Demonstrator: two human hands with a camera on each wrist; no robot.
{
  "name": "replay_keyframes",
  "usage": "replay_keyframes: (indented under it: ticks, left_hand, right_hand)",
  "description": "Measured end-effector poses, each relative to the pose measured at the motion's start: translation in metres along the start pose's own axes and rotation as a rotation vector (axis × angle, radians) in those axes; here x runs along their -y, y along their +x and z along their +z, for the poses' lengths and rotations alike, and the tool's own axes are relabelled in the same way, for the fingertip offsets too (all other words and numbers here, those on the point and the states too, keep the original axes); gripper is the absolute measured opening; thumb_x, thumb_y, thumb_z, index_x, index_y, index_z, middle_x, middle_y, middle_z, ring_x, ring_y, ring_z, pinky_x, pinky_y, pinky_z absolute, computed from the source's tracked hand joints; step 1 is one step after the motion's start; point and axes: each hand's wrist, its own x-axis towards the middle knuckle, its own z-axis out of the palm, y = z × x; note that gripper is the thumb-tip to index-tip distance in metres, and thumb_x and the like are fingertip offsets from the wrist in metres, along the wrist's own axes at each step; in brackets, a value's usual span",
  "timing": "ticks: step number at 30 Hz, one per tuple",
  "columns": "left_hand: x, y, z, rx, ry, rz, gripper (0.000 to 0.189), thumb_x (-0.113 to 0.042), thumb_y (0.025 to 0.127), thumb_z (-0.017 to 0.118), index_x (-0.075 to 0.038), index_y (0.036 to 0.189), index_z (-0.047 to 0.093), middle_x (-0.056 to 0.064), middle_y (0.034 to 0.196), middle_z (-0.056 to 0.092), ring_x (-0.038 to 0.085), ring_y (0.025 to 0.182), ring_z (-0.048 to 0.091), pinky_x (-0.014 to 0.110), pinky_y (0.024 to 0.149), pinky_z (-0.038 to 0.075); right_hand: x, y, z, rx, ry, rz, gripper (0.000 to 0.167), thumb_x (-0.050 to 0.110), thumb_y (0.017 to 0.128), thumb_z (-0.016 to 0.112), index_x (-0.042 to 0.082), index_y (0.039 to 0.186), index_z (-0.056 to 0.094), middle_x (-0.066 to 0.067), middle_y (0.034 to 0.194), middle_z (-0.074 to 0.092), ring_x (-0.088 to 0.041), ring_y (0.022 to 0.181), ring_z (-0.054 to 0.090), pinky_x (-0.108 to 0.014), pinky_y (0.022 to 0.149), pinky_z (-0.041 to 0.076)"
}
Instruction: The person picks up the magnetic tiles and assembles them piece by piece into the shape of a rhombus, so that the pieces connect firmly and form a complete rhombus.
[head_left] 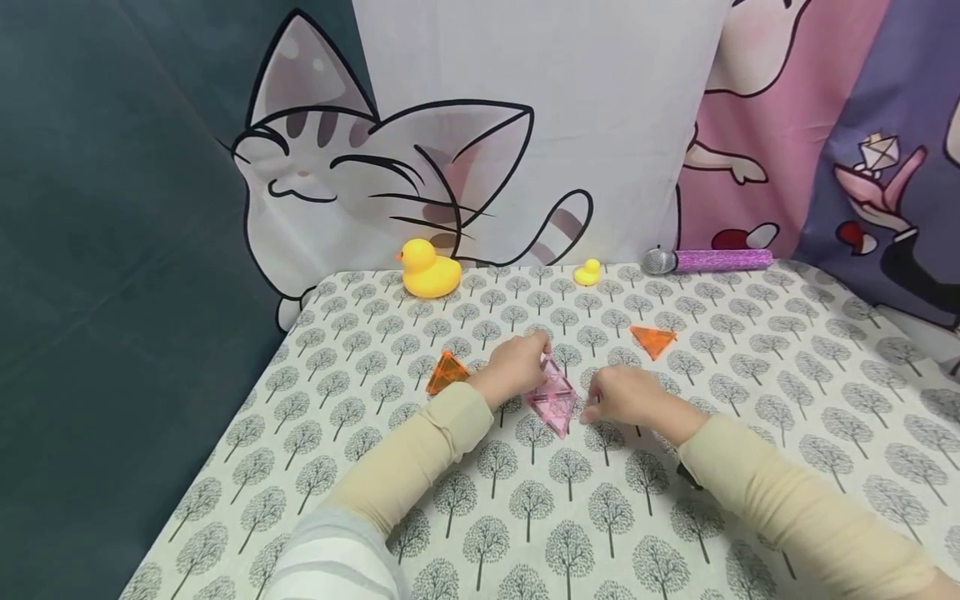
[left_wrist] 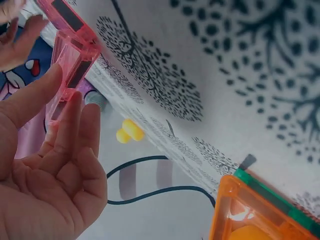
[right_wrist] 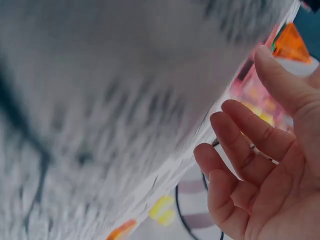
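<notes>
Near the middle of the table, two pink see-through triangular magnetic tiles meet edge to edge. My left hand (head_left: pixel 516 365) pinches the farther pink tile (head_left: pixel 553 382) between thumb and fingertips; the nearer pink tile (head_left: pixel 556 410) points toward me. In the left wrist view the pinched tile (left_wrist: pixel 75 52) stands between thumb and index finger. Just right of the pair, my right hand (head_left: pixel 624 395) hovers with loosely bent fingers, holding nothing. The right wrist view shows its bare palm (right_wrist: pixel 277 195) and a gap between thumb and fingers.
Left of my left hand lies an orange triangular tile (head_left: pixel 447 372), with a green strip (left_wrist: pixel 275 195) along its edge. Another orange tile (head_left: pixel 654 340) is farther right. A large yellow duck (head_left: pixel 430 271), a small duck (head_left: pixel 588 272) and a purple microphone (head_left: pixel 708 261) line the back edge.
</notes>
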Motion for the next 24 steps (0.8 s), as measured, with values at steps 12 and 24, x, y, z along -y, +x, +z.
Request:
replay_keyframes:
  ticks: [12,24]
  left_hand:
    - [-0.007,-0.009,-0.003,0.011,0.028,0.027,0.023,-0.019,0.070,0.071,-0.019,0.083,0.053,-0.008,0.064,0.052,0.011,0.061,0.049,0.024,0.054,0.037]
    - [-0.007,-0.011,0.002,0.019,0.019,0.034,0.023,-0.025,0.068,0.073,-0.020,0.082,0.056,-0.009,0.064,0.052,0.010,0.062,0.048,0.025,0.056,0.037]
  right_hand:
    - [-0.050,0.009,-0.031,-0.060,-0.025,0.177,0.039,0.034,0.072,0.068,0.004,0.096,0.063,-0.021,0.112,0.053,-0.039,0.086,0.054,-0.048,0.063,0.044]
    - [-0.101,0.017,-0.042,-0.010,0.026,0.304,0.032,0.034,0.075,0.065,0.004,0.078,0.055,-0.008,0.068,0.051,-0.023,0.062,0.046,-0.036,0.052,0.039]
